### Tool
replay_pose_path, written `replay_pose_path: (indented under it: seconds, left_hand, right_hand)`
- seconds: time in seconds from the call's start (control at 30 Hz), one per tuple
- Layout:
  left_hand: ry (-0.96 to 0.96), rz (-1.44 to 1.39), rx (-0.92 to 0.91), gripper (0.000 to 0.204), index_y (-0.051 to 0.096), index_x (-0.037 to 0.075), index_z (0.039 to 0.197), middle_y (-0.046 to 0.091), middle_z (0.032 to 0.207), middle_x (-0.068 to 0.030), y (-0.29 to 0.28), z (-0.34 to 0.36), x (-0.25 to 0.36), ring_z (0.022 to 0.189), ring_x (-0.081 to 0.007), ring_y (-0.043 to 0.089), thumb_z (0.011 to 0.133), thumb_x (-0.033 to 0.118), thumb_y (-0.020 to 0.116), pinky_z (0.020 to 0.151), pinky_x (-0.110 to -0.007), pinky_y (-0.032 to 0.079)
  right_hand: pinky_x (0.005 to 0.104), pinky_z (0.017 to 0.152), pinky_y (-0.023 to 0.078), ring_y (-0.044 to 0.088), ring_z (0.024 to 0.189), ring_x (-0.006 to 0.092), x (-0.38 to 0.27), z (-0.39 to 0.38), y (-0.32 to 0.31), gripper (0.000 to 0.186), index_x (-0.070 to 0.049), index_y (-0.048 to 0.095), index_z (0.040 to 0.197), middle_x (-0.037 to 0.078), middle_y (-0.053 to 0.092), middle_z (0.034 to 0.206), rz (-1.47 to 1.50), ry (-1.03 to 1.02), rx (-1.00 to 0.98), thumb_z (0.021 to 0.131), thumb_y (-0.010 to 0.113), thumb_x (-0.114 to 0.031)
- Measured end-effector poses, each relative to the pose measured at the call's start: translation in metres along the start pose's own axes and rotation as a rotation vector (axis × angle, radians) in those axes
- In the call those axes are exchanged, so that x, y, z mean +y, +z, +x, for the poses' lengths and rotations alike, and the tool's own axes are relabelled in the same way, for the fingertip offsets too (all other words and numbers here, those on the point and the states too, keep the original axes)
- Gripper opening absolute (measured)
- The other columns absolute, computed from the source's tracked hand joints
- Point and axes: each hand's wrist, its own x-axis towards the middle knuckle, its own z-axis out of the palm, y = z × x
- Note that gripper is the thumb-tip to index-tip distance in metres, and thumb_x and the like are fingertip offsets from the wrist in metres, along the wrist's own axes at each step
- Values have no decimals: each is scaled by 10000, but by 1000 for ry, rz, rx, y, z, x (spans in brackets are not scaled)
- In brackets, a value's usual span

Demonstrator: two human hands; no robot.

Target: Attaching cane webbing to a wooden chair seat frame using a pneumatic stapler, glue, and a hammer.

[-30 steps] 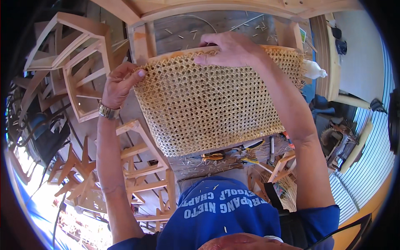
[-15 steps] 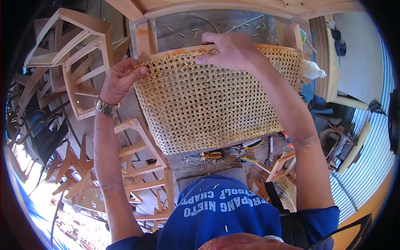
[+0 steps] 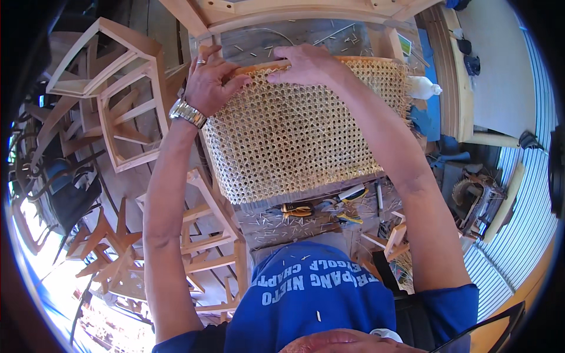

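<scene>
A sheet of woven cane webbing (image 3: pixel 300 138) with open round holes hangs from a wooden rail (image 3: pixel 371 60) toward my body. Its top edge runs along that rail. My left hand (image 3: pixel 210 85), with a ring and a metal watch, grips the sheet's upper left corner. The thumb presses on the cane, and the fingers curl over the wooden frame beside it. Farther right, my right hand (image 3: pixel 312 63) pinches the top edge, thumb on the near face and fingers over the rail. Its fingertips behind the rail are partly hidden.
Pliers with orange-black handles (image 3: pixel 297 209), a yellow-handled tool (image 3: pixel 349 218) and cane scraps lie on the bench below the sheet. A white bottle (image 3: pixel 424 87) lies at the sheet's right. Unfinished chair frames (image 3: pixel 132 112) crowd the left; a wooden frame (image 3: pixel 312 16) spans the far side.
My left hand has moved right and turned, its fingers now reaching over the frame beside the corner. My right hand keeps its pinch on the top edge, and the view has shifted slightly.
</scene>
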Motion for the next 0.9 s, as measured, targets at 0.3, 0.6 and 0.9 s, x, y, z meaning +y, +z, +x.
replay_pose_path:
  seconds: [0.3, 0.6, 0.9]
  left_hand:
    - [-13, -30, 55, 273, 662, 64, 920, 665, 783, -151, 11, 3, 10, 711, -323, 650, 914, 334, 703, 639, -441, 500]
    - [100, 22, 20, 352, 705, 32, 1002, 707, 900, -170, 14, 19, -10, 863, -363, 662, 928, 376, 708, 804, -459, 518]
    - [-90, -2, -70, 369, 713, 121, 1072, 719, 937, -140, 19, 4, -2, 866, -349, 703, 907, 451, 703, 774, -447, 547]
  right_hand:
    - [620, 1014, 445, 649, 1163, 403, -36, -8, 11, 883, -110, 681, 1238, 188, 708, 1165, -85, 130, 54, 790, 545, -860]
    - [470, 1052, 449, 556, 1251, 344, -32, -213, 107, 551, -76, 569, 1332, 195, 583, 1286, 444, -1, 1061, 866, 740, -314]
    - [522, 1068, 417, 527, 1222, 467, 226, -451, 296, 663, 18, 485, 1371, 277, 553, 1301, -279, 700, 495, 750, 653, -141]
